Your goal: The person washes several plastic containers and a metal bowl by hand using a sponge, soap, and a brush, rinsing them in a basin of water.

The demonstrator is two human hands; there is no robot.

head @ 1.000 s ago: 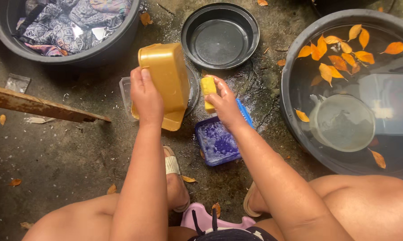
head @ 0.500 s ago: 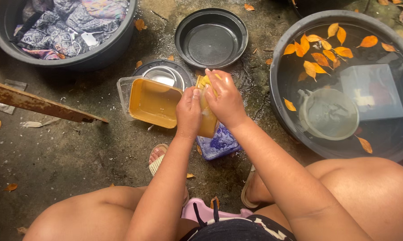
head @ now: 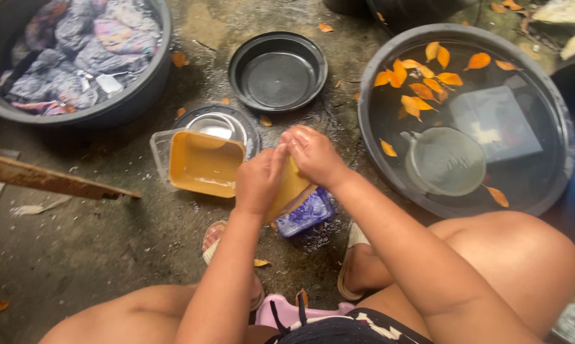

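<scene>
Head view: both hands, left hand (head: 258, 181) and right hand (head: 313, 155), pinch the yellow lid (head: 289, 188) mid-scrub above the blue soapy tub (head: 306, 213), while the yellow container (head: 204, 164) sits open on the wet concrete floor (head: 109, 223), not rinsed yet I'd say.

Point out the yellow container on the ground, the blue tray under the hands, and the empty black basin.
yellow container (head: 204, 162): head view, on its inner floor.
blue tray (head: 306, 213): head view, on its soapy inside, below the hands.
empty black basin (head: 278, 70): head view, on its flat bottom.
</scene>
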